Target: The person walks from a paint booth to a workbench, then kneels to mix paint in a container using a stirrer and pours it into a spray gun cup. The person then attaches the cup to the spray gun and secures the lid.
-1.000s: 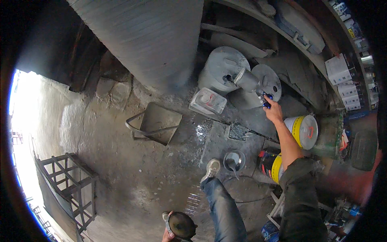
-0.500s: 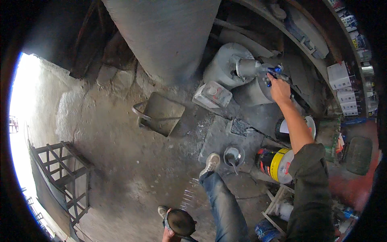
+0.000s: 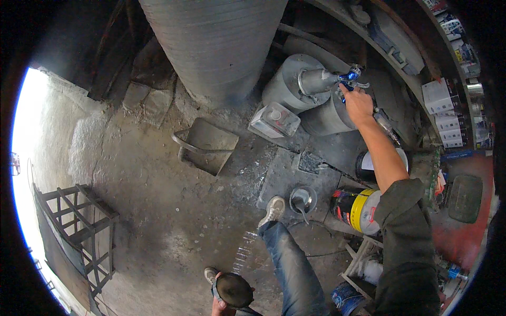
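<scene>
My right hand reaches far forward at the right, closed around a blue-bodied spray gun. The gun's grey metal cup points to the left, above two grey drums. At the lower edge my left hand grips the side of a dark round object with a grey rim; its kind cannot be made out. Left of the drums stands a grey-smeared rectangular can. A small pot with a stirrer in it sits on the floor beside my shoe.
A broad grey column rises ahead. A handled scoop-shaped bin lies on the stained floor. On the right are a yellow-banded bucket, a white-labelled black bucket and shelved cans. A wooden rack stands at the left.
The spray gun and my right hand have shifted slightly left, and the gun has turned, showing its cup side-on. My left hand still holds the round object. The whole view has moved a little.
</scene>
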A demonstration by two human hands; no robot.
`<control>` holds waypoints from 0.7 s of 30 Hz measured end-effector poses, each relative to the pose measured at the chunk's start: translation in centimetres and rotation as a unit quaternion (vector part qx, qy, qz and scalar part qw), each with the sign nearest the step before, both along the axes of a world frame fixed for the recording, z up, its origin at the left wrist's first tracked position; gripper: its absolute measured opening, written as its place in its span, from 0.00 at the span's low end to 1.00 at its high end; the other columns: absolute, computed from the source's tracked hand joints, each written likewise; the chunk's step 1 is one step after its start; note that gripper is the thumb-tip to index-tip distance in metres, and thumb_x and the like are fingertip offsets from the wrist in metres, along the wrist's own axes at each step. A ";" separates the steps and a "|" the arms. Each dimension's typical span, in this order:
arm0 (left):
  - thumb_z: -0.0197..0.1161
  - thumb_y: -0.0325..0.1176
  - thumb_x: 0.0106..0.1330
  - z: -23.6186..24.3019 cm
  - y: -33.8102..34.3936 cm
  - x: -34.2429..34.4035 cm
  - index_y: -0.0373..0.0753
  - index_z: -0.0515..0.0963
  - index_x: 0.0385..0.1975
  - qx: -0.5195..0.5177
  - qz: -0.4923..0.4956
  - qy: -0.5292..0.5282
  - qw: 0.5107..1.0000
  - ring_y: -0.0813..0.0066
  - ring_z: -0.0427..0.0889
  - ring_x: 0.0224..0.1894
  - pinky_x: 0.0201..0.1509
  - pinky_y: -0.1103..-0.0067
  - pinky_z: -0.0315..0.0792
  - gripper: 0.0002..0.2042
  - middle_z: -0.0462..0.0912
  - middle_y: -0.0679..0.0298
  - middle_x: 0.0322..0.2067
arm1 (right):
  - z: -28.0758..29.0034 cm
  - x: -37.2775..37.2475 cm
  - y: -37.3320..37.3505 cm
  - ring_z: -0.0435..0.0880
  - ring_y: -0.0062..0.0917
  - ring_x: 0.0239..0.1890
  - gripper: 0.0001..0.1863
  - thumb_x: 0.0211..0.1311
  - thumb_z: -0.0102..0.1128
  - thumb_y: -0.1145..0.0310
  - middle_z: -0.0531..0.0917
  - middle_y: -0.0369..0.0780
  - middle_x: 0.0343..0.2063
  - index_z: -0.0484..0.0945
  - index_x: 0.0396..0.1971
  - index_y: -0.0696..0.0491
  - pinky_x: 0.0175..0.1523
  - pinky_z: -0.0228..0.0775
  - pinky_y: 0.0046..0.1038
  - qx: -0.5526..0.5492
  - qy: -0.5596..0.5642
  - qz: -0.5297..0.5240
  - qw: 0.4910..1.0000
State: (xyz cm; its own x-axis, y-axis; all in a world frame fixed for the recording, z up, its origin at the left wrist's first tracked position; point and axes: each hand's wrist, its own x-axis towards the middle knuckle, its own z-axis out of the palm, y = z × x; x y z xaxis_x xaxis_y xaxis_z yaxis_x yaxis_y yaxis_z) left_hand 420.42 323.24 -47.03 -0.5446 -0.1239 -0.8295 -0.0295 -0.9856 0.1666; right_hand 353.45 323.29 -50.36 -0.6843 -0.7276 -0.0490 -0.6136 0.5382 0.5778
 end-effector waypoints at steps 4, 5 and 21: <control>0.74 0.55 0.50 0.1 0.4 0.4 0.42 0.50 0.72 0.003 0.000 -0.001 1.000 0.53 0.67 0.65 0.68 0.56 0.65 0.53 0.65 0.52 0.64 | 1.1 0.8 -0.4 0.86 0.36 0.39 0.28 0.65 0.50 0.72 0.83 0.46 0.39 0.72 0.64 0.36 0.41 0.80 0.34 0.005 -0.013 -0.012 1.000; 0.74 0.55 0.50 0.0 0.4 0.4 0.42 0.50 0.72 0.004 0.000 -0.002 1.000 0.53 0.67 0.65 0.68 0.56 0.65 0.53 0.65 0.52 0.64 | 0.7 0.5 0.1 0.86 0.36 0.38 0.27 0.64 0.51 0.72 0.83 0.45 0.37 0.73 0.64 0.36 0.40 0.80 0.34 -0.005 0.007 0.004 1.000; 0.72 0.56 0.52 0.4 1.7 2.4 0.40 0.52 0.71 0.009 0.015 -0.022 1.000 0.54 0.68 0.64 0.68 0.58 0.66 0.51 0.65 0.53 0.64 | -0.6 0.1 0.2 0.87 0.36 0.39 0.21 0.67 0.52 0.67 0.85 0.45 0.39 0.76 0.60 0.40 0.40 0.80 0.35 -0.050 -0.054 -0.052 0.996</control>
